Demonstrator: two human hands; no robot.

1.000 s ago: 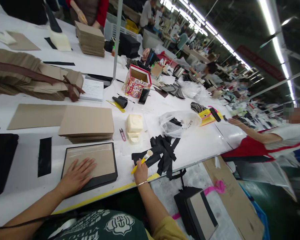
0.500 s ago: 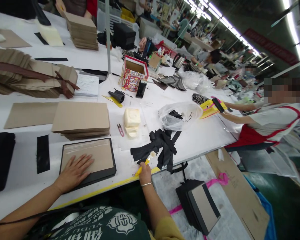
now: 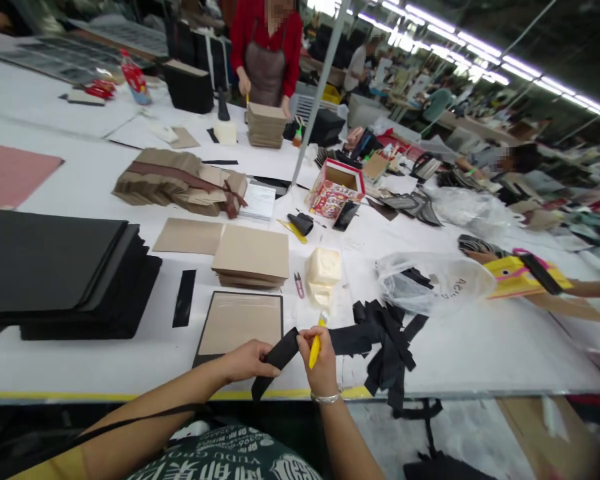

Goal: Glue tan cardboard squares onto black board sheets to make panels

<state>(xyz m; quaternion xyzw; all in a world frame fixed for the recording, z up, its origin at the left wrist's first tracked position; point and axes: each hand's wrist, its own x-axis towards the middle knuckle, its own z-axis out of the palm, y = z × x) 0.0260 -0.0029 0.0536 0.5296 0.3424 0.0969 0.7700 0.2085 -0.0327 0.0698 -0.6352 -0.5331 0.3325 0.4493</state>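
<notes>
A short black fabric strip [image 3: 280, 355] is stretched between my two hands above the table's front edge. My left hand [image 3: 250, 360] pinches its lower part, and one end hangs down. The fingertips of my right hand [image 3: 321, 363] touch the upper end while the same hand grips a yellow-handled brush [image 3: 315, 348], bristles pointing away from me. Behind my left hand lies a black panel with a beige board [image 3: 243, 323] on it. A cream, glue-crusted container [image 3: 325, 265] stands beyond the brush. To the right is a heap of black strips [image 3: 387, 340].
Beige boards [image 3: 253, 250] are stacked behind the panel, with small pink-handled snips [image 3: 299, 285] beside them. A tall stack of black sheets [image 3: 55, 267] fills the left. A clear plastic bag [image 3: 430, 283] lies right. A person in red [image 3: 267, 53] works across the table.
My left hand has left the board-covered panel and now holds a black strip. My right hand, still with the brush, has moved from the heap towards the left hand. The view has turned left.
</notes>
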